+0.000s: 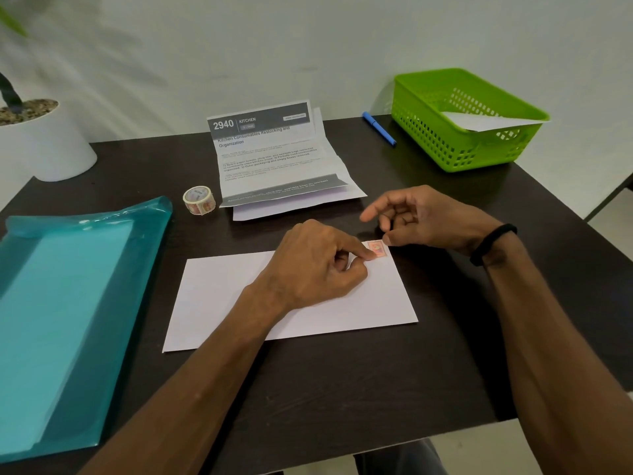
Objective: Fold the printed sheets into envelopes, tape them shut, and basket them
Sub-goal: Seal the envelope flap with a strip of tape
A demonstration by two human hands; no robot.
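Envelope (291, 303) — left hand (315, 262) on tape (376, 250)

You're showing both forearms bare right down to the bottom edge of the view, and your left hand (318, 265) and its wrist are showing bare too. On your right hand (421, 217) side you're wearing a black wristband (493, 245): it's looking thin, smooth and rounded, and it's sitting snug around the wrist, just behind the hand. It's showing as one plain dark loop, matte, with its surface too small to read for any marking. Down low between your arms, dark grey-blue trousers (404, 457) are peeking out past the near table edge, and the cloth is creasing softly in folds there.
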